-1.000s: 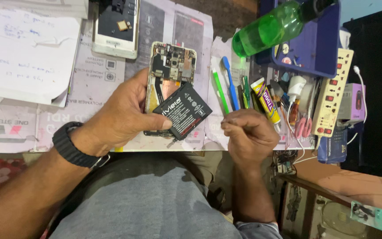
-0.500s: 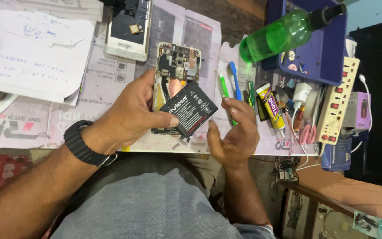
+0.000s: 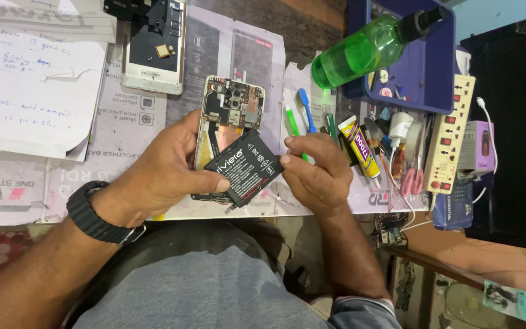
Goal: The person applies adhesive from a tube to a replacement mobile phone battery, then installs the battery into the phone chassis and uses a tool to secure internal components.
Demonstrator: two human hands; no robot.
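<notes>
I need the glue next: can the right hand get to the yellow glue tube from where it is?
Probably yes: the right hand touches the black battery, and the yellow glue tube lies just beside it, uncovered.

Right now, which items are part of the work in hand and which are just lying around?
In hand:
left hand
right hand
black battery
opened phone

Lying about:
second opened phone
green bottle
glue tube
toothbrushes
power strip
papers
</notes>
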